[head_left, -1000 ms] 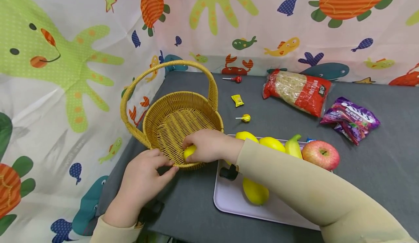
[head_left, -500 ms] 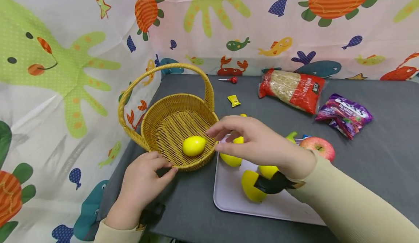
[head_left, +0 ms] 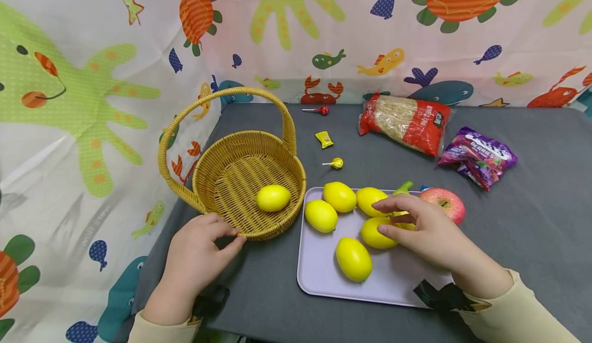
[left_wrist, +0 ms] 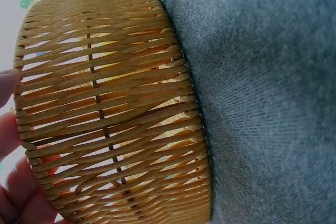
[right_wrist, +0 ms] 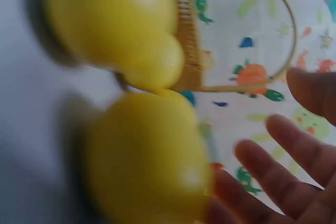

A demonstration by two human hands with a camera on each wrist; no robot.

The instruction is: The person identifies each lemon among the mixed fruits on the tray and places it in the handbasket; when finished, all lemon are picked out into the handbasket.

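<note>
My left hand (head_left: 200, 261) holds the near rim of a round wicker basket (head_left: 250, 140) with a tall hoop handle. In the left wrist view its fingertips (left_wrist: 8, 85) lie at the rim of the woven wall (left_wrist: 113, 114). One lemon (head_left: 273, 198) lies inside the basket. My right hand (head_left: 430, 230) is above a pale lilac tray (head_left: 319, 281), fingers spread and nothing gripped, close to a lemon (head_left: 375, 233). Several more lemons (head_left: 353, 259) lie on the tray. Behind the hand, a banana (head_left: 404, 188) is mostly hidden. The right wrist view shows blurred lemons (right_wrist: 147, 156) beside the loose fingers.
An apple (head_left: 446, 204) sits at the tray's right back. Farther back are a red-and-clear food bag (head_left: 404, 123), a purple snack bag (head_left: 478, 155), a red lollipop (head_left: 322, 110), a yellow lollipop (head_left: 337, 163) and a yellow wrapped candy (head_left: 324, 139). A printed cloth (head_left: 287, 65) hangs behind.
My right hand has let go of the lemon inside the basket and moved right, over the tray. My left hand stays at the basket rim.
</note>
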